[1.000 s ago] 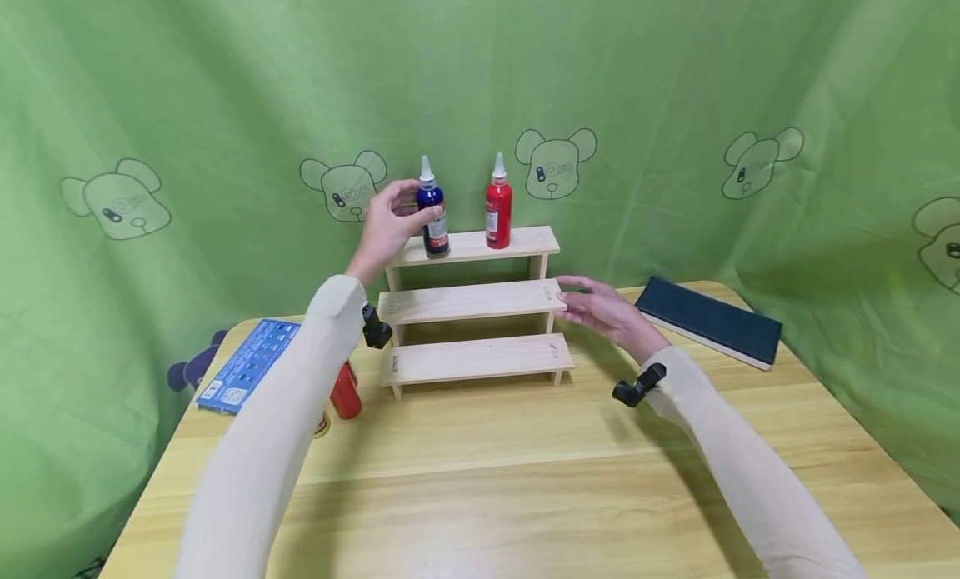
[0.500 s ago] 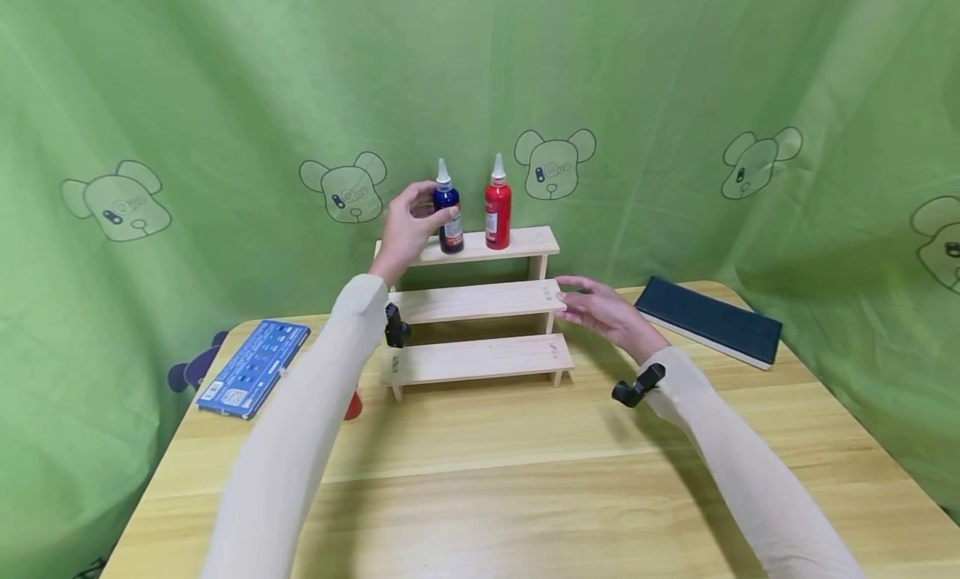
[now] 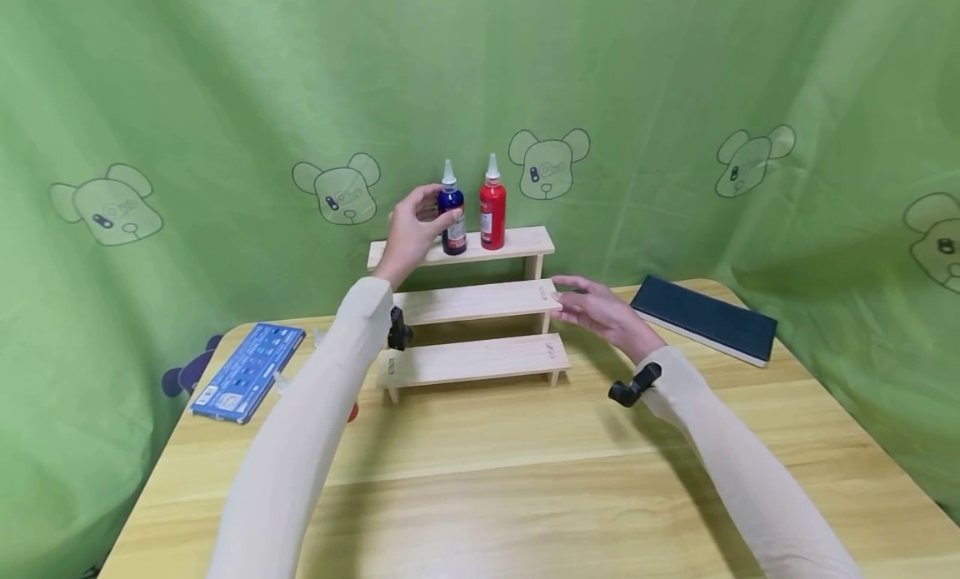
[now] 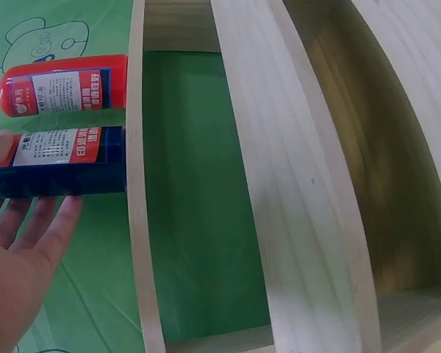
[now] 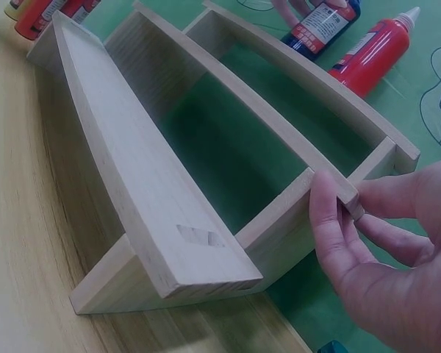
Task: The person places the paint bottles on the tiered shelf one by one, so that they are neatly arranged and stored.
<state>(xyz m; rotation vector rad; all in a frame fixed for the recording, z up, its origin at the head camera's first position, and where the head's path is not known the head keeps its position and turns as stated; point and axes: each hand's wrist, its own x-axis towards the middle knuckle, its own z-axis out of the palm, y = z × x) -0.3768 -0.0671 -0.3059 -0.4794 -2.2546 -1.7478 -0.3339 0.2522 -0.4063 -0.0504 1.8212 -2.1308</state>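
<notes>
A three-tier wooden display shelf (image 3: 480, 302) stands on the table. Fingers and thumb of my left hand (image 3: 409, 236) grip a dark blue bottle (image 4: 59, 179) with a pointed white nozzle, upright on the top tier. Just to its right on the same tier stands a similar red bottle (image 3: 492, 217), a small gap apart. My right hand (image 5: 386, 254) pinches the right end of the middle tier's board (image 5: 264, 114) between thumb and fingers. The left hand hides part of the blue bottle's side in the head view.
On the table's left lies a flat blue box (image 3: 249, 374). Red and yellow bottles (image 5: 40, 16) sit beyond the shelf's left end, mostly behind my left sleeve in the head view. A dark book (image 3: 705, 319) lies back right. A green curtain (image 3: 660, 62) hangs behind.
My left hand has moved the blue bottle rightward along the top tier, closer to the red bottle. My right hand keeps its hold on the middle board.
</notes>
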